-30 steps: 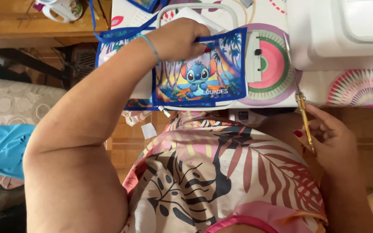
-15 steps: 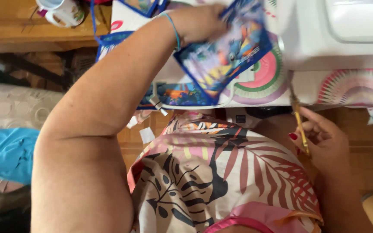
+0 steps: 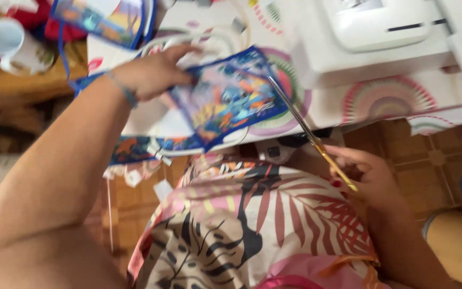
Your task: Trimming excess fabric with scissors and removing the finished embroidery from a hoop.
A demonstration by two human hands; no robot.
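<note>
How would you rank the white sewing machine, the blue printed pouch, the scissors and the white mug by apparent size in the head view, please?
1. white sewing machine, cut off by the frame
2. blue printed pouch
3. scissors, long but thin
4. white mug; scissors and mug are close.

The picture on the pouch (image 3: 230, 101) by my left fingers (image 3: 180, 51) is blurry. My right hand (image 3: 372, 179) hides the scissors' (image 3: 310, 136) handles.
</note>
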